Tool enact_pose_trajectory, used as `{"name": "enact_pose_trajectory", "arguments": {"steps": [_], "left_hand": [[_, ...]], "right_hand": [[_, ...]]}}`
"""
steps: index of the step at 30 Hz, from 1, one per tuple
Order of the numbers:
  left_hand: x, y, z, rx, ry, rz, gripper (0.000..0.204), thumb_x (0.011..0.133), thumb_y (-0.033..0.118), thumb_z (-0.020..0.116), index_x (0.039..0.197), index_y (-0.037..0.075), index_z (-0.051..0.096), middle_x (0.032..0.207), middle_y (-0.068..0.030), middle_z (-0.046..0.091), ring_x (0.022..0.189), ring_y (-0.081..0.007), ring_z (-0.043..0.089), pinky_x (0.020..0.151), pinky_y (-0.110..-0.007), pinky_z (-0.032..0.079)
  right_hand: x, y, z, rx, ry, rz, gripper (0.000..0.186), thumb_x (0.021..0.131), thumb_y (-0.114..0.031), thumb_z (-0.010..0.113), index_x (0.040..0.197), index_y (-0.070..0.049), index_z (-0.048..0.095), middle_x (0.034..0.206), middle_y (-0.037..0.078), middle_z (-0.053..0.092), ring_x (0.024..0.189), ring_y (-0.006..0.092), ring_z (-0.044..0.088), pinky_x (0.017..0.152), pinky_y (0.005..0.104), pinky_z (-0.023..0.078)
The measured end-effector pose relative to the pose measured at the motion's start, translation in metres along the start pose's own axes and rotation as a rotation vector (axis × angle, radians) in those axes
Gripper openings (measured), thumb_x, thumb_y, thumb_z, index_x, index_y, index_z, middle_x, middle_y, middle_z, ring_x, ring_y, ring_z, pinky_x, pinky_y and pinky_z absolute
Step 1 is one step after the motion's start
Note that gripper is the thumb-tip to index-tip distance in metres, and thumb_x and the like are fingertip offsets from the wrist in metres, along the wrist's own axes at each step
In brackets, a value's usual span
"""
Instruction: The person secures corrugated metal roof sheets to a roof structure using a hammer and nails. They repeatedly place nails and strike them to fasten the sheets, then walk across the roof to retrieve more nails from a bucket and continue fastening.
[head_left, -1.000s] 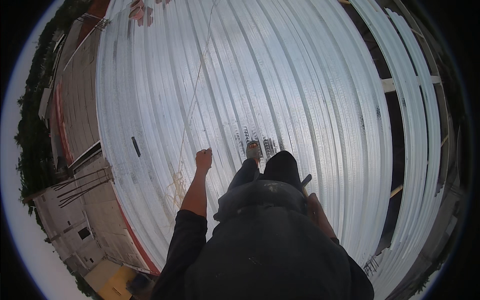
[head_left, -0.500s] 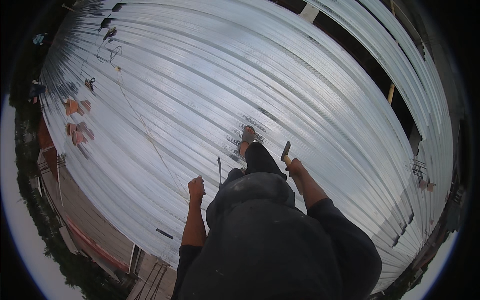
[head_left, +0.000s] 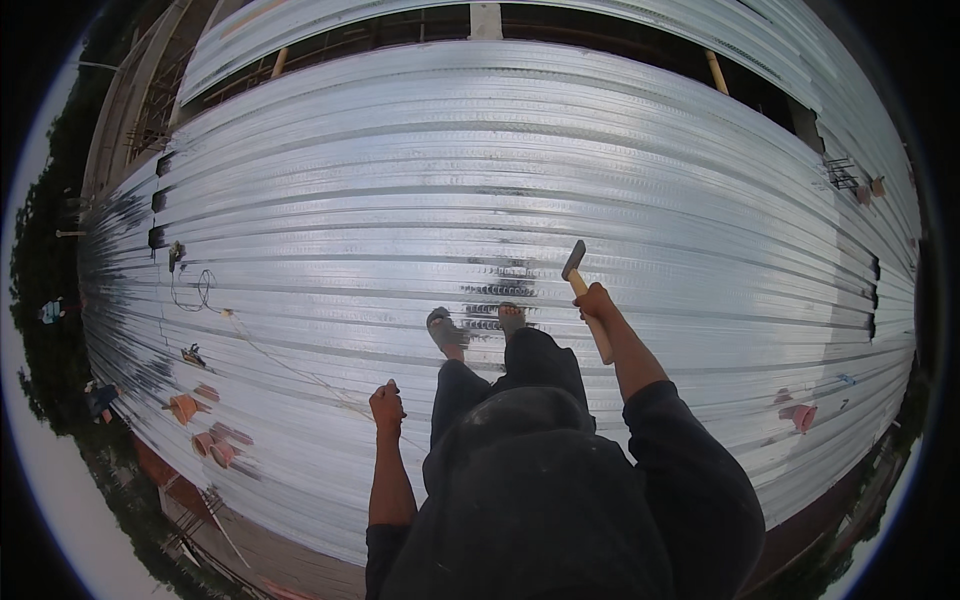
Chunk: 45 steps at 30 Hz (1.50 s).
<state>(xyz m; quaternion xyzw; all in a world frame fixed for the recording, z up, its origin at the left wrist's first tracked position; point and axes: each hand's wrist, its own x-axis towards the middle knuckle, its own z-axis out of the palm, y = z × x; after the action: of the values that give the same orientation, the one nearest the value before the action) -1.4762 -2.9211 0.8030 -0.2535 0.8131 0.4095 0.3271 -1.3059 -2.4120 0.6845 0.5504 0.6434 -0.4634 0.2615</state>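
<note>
The long, tan, wooden-handled hammer point(head_left: 578, 284) is topped with a dark grey head. The broad, silver-grey, ribbed metal sheeting point(head_left: 350, 200) is striped throughout by parallel ridges and blotched with black in patches. Near-black is shown by the loose cloth garments point(head_left: 545, 490). Orange is seen on one round bucket point(head_left: 183, 408), salmon pink on the bucket pair point(head_left: 203, 443) near it, and yellow on the slim upper-right pole point(head_left: 717, 72).

Remotely I see glossy metal sheeting point(head_left: 350, 220), a matt metal hammer head point(head_left: 574, 260), its wooden handle point(head_left: 602, 340), and matt cloth trousers point(head_left: 545, 362).
</note>
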Motion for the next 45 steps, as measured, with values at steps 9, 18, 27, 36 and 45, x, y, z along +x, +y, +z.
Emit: {"name": "enact_pose_trajectory", "arguments": {"steps": [9, 18, 27, 36, 45], "left_hand": [[0.089, 0.083, 0.012, 0.351, -0.294, 0.135, 0.038, 0.098, 0.034, 0.061, 0.082, 0.0, 0.065, 0.057, -0.0009, 0.05, 0.046, -0.0116, 0.047, 0.041, -0.032, 0.042], [0.297, 0.165, -0.05, 1.019, -0.378, 0.918, 0.046, 0.094, 0.04, 0.062, 0.083, -0.003, 0.072, 0.073, -0.0235, 0.07, 0.075, -0.0347, 0.071, 0.076, -0.049, 0.053], [0.273, 0.277, -0.023, 0.9, -0.365, 0.515, 0.042, 0.094, 0.037, 0.063, 0.086, -0.004, 0.069, 0.065, -0.0093, 0.06, 0.055, -0.0212, 0.06, 0.045, -0.039, 0.054], [0.111, 0.269, 0.127, 1.149, -0.874, 0.716, 0.034, 0.103, 0.033, 0.059, 0.085, 0.004, 0.063, 0.057, 0.0035, 0.046, 0.047, -0.0066, 0.042, 0.041, -0.027, 0.038], [0.068, 0.315, 0.224, 1.387, -1.071, 0.902, 0.038, 0.103, 0.034, 0.06, 0.08, 0.004, 0.061, 0.056, 0.0038, 0.045, 0.045, -0.0062, 0.041, 0.04, -0.027, 0.036]], "right_hand": [[-0.041, 0.07, 0.049, 0.324, 0.122, 0.26, 0.038, 0.083, -0.011, 0.078, 0.108, 0.011, 0.059, 0.082, 0.022, 0.073, 0.065, 0.0311, 0.075, 0.055, 0.0429, 0.061], [-0.171, 0.131, 0.268, 0.87, 0.368, 0.525, 0.029, 0.082, -0.003, 0.075, 0.098, 0.014, 0.059, 0.075, 0.023, 0.069, 0.06, 0.0334, 0.072, 0.048, 0.044, 0.059], [-0.247, 0.079, 0.465, 1.131, 0.163, 0.801, 0.025, 0.081, -0.001, 0.078, 0.097, 0.009, 0.062, 0.076, 0.021, 0.07, 0.058, 0.0333, 0.072, 0.048, 0.048, 0.058], [-0.208, 0.054, 0.479, 1.391, 0.201, 0.76, 0.029, 0.081, -0.009, 0.082, 0.096, 0.008, 0.064, 0.082, 0.019, 0.071, 0.064, 0.0307, 0.072, 0.053, 0.0465, 0.059], [-0.207, 0.041, 0.405, 1.612, 0.554, 0.72, 0.043, 0.084, -0.015, 0.08, 0.108, 0.013, 0.057, 0.084, 0.023, 0.071, 0.065, 0.0288, 0.074, 0.053, 0.0416, 0.06]]}}
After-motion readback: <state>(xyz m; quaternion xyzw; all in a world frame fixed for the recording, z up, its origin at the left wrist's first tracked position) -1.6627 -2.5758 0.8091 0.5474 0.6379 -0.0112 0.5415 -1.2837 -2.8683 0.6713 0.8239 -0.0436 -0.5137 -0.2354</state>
